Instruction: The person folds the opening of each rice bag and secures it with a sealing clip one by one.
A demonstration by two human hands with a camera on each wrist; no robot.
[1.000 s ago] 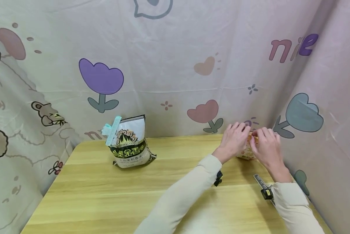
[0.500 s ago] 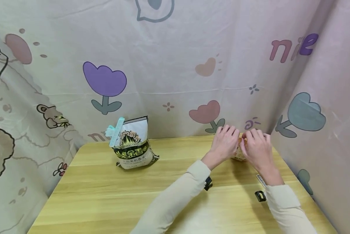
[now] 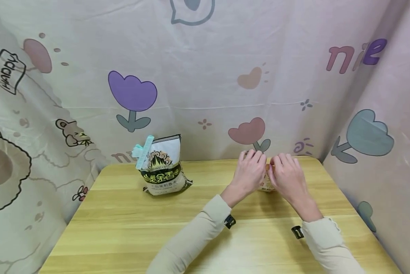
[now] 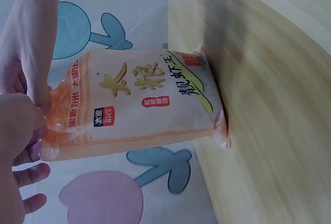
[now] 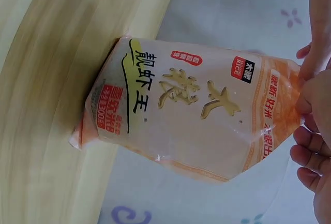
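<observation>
Both hands grip the gathered orange top of a rice bag [image 4: 132, 100], one on each side. In the head view only a small lower part of that rice bag [image 3: 267, 185] shows between the wrists. My left hand [image 3: 248, 172] pinches the left top corner, several fingertips hanging loose below it in the left wrist view. My right hand [image 3: 288, 177] holds the other top corner with thumb and fingers. The bag stands upright, its bottom at the tabletop, its printed front towards me. Its top edge is partly covered by fingers [image 5: 310, 151].
A second rice bag [image 3: 162, 171], white and black, stands at the back left of the wooden table [image 3: 129, 236]. A turquoise clip [image 3: 145, 152] sits across its upper left corner. A printed curtain [image 3: 198, 76] hangs right behind the table.
Both hands have moved left along the table with the orange-topped rice bag. The head view has shifted slightly. A ruler-like strip on the table has become hidden behind the right arm.
</observation>
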